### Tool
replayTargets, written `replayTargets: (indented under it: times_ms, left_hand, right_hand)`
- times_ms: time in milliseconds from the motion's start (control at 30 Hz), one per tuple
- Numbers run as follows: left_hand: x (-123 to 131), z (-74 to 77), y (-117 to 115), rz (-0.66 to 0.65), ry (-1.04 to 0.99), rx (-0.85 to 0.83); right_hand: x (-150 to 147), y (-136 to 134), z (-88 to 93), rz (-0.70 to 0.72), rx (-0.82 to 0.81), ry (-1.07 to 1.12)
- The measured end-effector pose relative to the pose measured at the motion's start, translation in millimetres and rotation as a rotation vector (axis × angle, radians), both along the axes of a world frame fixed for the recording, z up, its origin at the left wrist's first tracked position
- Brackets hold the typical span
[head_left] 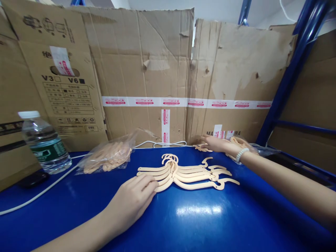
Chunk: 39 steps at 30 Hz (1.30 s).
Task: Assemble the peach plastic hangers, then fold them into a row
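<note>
Peach plastic hangers (183, 173) lie piled on the blue desk (199, 224). Our left hand (133, 199) rests flat and open on their left end. Our right hand (216, 143), fingers stretched out, touches a loose hanger (202, 149) by the cardboard (223, 70).

The left hand (132, 199) covers the near left ends of the stacked hangers (183, 173). The right hand (217, 143) and its wrist hide much of the clear bag (265, 150) behind. The printed table on the cardboard box (69, 99) is too small to read.
</note>
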State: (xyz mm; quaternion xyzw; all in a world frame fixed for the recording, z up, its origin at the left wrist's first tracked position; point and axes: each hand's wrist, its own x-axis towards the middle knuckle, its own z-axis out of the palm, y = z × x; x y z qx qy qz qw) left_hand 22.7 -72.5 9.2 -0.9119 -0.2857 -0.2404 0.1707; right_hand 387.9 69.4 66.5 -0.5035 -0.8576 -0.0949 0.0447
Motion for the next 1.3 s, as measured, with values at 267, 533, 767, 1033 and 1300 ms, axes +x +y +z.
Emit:
replayTargets:
  times_ms: [267,533,767,1033,1300]
  left_hand:
    - [-2,-1.9,11,0.216,0.09,-0.193]
    - [19,6.1,56,0.275,0.166,-0.492]
    - [28,5.4,64,0.284,0.126,-0.467]
    - [23,3.6,57,0.272,0.125,-0.46]
    - [26,5.7,55,0.277,0.103,-0.422]
  right_hand:
    - [-44,-120,-42.1,0.157,-0.124,0.122]
    - [-31,-98,-60.0,0.077,-0.147,0.144]
    - [-28,-89,-57.6,0.047,-0.118,0.112]
    - [-24,-91,-58.3,0.015,0.01,0.068]
    - [-24,-91,-59.7,0.032,0.086,0.05]
